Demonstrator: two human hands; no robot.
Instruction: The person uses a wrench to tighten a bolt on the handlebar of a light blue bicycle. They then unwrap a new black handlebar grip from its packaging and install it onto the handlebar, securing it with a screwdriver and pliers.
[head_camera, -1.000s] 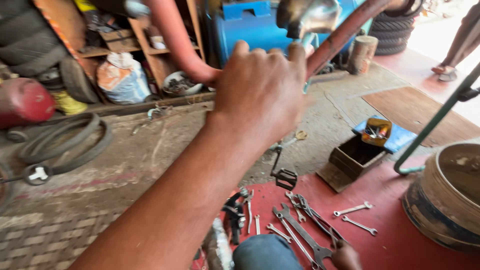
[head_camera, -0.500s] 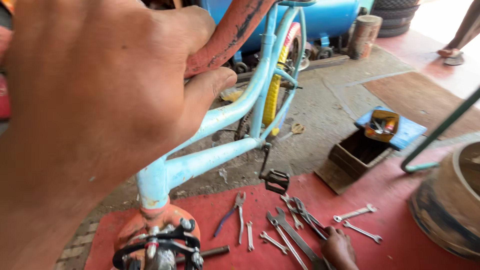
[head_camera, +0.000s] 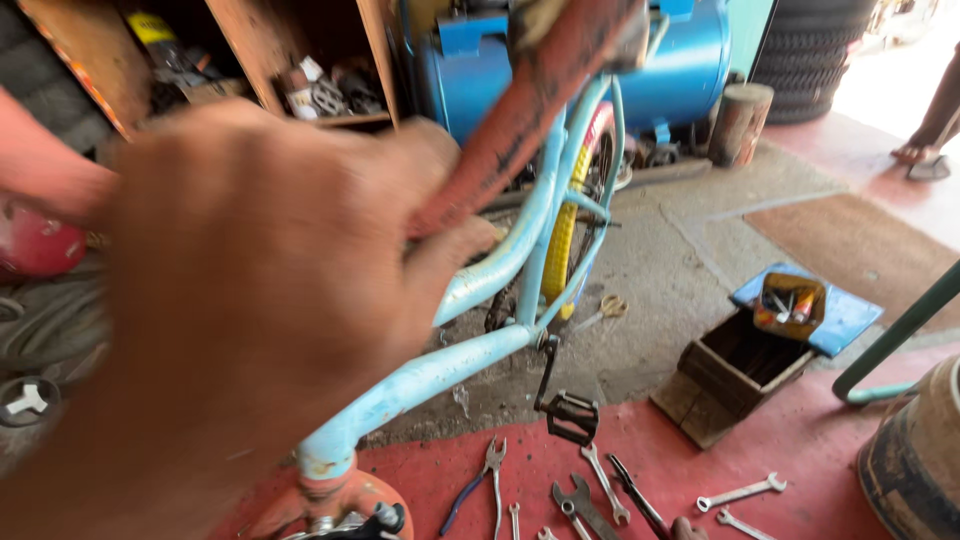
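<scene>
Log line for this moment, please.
left hand: grips red bar | right hand: out of view | blue bike frame: under bar | wrenches, pliers: on red floor

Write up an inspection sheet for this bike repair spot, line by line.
Surface: red floor mat over bare concrete.
Job's things: light blue bicycle frame, black pedal; worn red bar gripped above.
Clutter: loose steel spanners, blue-handled pliers, open wooden box.
Hands: left hand blurred, closed on the red bar; right hand nothing seen.
Cables: nothing seen.
Surroundings: blue metal tank, stacked black tyres, wooden shelves.
</scene>
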